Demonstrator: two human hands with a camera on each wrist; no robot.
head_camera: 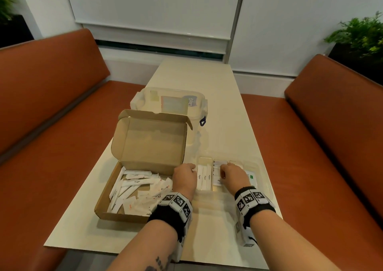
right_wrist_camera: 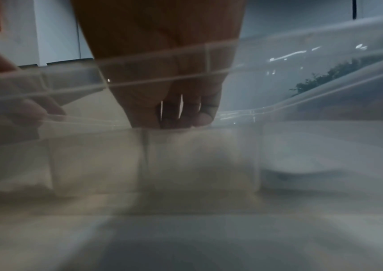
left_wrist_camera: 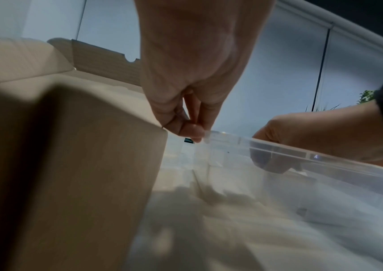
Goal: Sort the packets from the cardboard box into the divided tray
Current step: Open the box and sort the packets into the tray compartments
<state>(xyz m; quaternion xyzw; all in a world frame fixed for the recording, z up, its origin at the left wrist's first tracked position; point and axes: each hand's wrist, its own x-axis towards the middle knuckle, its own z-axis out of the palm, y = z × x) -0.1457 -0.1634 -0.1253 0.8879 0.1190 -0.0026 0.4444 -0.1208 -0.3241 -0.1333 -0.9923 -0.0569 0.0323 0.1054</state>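
An open cardboard box (head_camera: pixel 103 208) (left_wrist_camera: pixel 81 146) on the left holds several white packets (head_camera: pixel 134 188). Right of it stands the clear divided tray (head_camera: pixel 257 163) (left_wrist_camera: pixel 301 154) (right_wrist_camera: pixel 139 73). White sugar sticks (head_camera: pixel 204 177) lie in its left compartment, dotted packets (head_camera: pixel 217 173) beside them, and a green-marked packet (head_camera: pixel 251 176) further right. My left hand (head_camera: pixel 184 174) (left_wrist_camera: pixel 193 128) pinches the tray's left corner rim with curled fingers. My right hand (head_camera: pixel 233 174) (right_wrist_camera: pixel 181 117) reaches down into the tray over the dotted packets. Its fingertips are hidden, so I cannot tell whether it holds anything.
A clear lidded plastic container (head_camera: pixel 170 103) stands behind the box's raised lid. Orange benches (head_camera: pixel 51 125) (head_camera: pixel 331 136) flank the narrow cream table (head_camera: pixel 196 74). The table's front edge is close under my forearms. Plants stand in the far corners.
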